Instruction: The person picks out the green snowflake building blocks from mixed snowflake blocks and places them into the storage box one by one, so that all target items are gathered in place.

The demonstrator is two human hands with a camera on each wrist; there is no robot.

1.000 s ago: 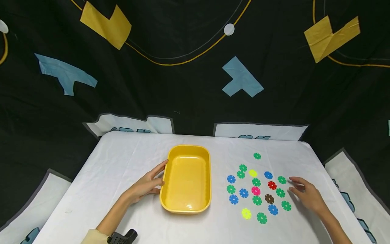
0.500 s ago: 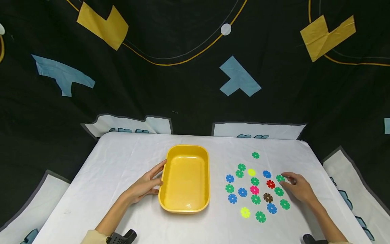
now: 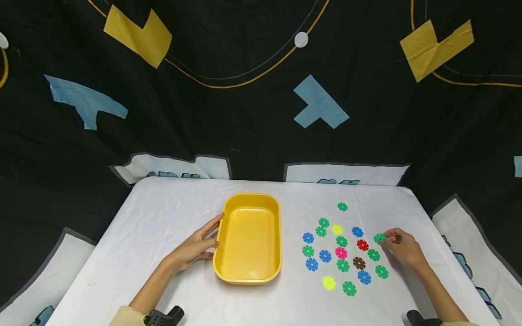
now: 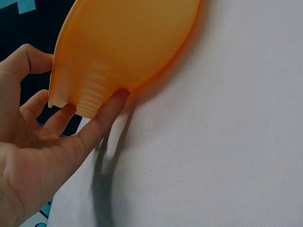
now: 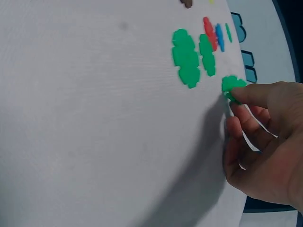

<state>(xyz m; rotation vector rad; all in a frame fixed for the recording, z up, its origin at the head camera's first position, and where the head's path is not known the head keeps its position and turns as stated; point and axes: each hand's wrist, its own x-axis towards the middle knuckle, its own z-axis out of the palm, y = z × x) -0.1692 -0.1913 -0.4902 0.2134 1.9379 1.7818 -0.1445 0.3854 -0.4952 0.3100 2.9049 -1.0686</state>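
Observation:
My left hand [image 3: 195, 248] rests its spread fingertips against the left side of a yellow plastic tray [image 3: 279, 235]. In the left wrist view the thumb lies on the outer wall of the tray [image 4: 128, 42] and other fingertips touch near its rim. My right hand [image 3: 404, 248] pinches a green notched disc [image 3: 379, 238] between thumb and finger at the right of the table. In the right wrist view this green disc [image 5: 232, 86] is raised and tilted. Other notched discs lie nearby, such as a red disc [image 3: 362, 245] and another green disc [image 3: 373, 255].
Several more discs are spread right of the tray, among them a pink disc [image 3: 341, 252], a brown disc [image 3: 359, 263] and a yellow disc [image 3: 329, 283]. A white cloth covers the table [image 3: 134, 217]. A dark curtain [image 3: 228, 122] hangs behind.
My right hand has moved left to the green disc at the right edge of the group and now pinches it, lifting it slightly. My left hand has stayed against the tray.

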